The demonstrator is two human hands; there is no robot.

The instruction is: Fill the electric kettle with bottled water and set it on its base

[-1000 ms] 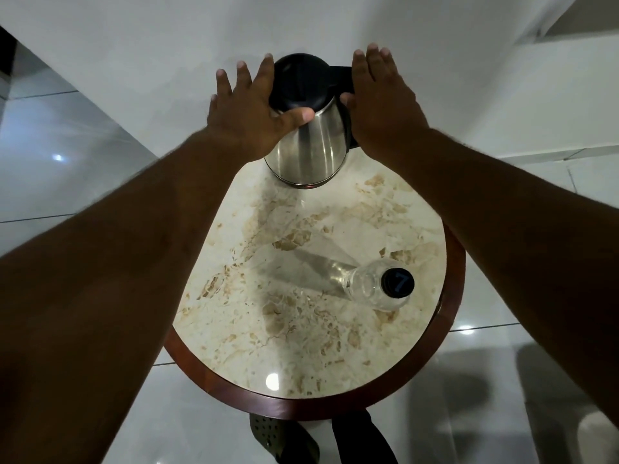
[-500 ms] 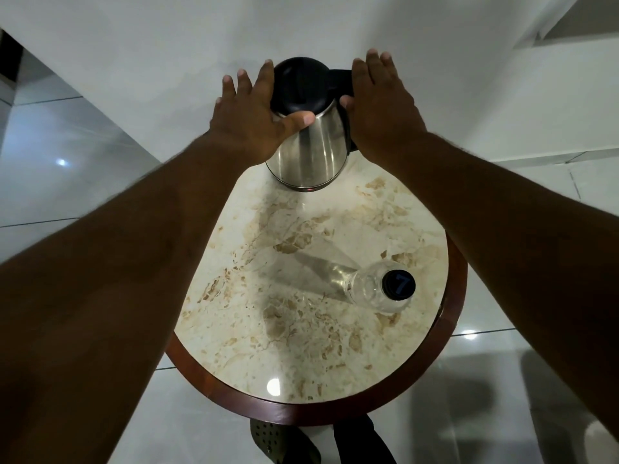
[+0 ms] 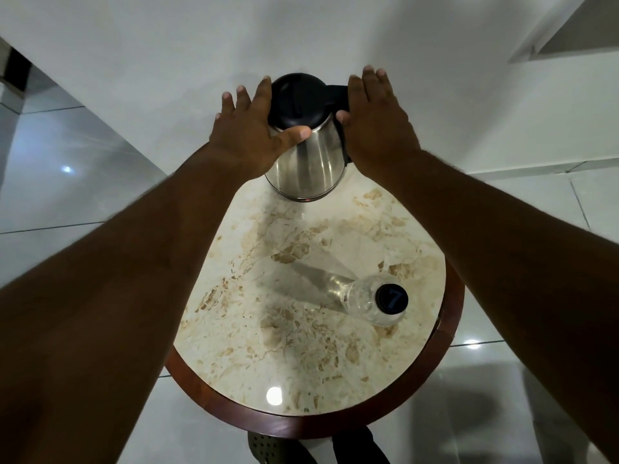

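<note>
So the kettle is a brushed stainless steel one, rounded body tapering up to a glossy black plastic lid, sitting at the far edge of a round table with a cream marble-look top full of tan veining and a dark reddish wood rim. Left hand is flat against the kettle's left side, fingers spread and straight up, thumb wrapped across the steel front just under the lid. Right hand cups the right side over the black handle, fingers together, not really clenched. Clear plastic water bottle stands near the right edge, well apart from the kettle, dark cap with a "7" on it. Compared to half a second ago, hands and kettle sit pretty much the same, just tiny shifts. Wall behind is plain white, floor is shiny pale tile with light glints, and there's dark footwear poking out under the table.
</note>
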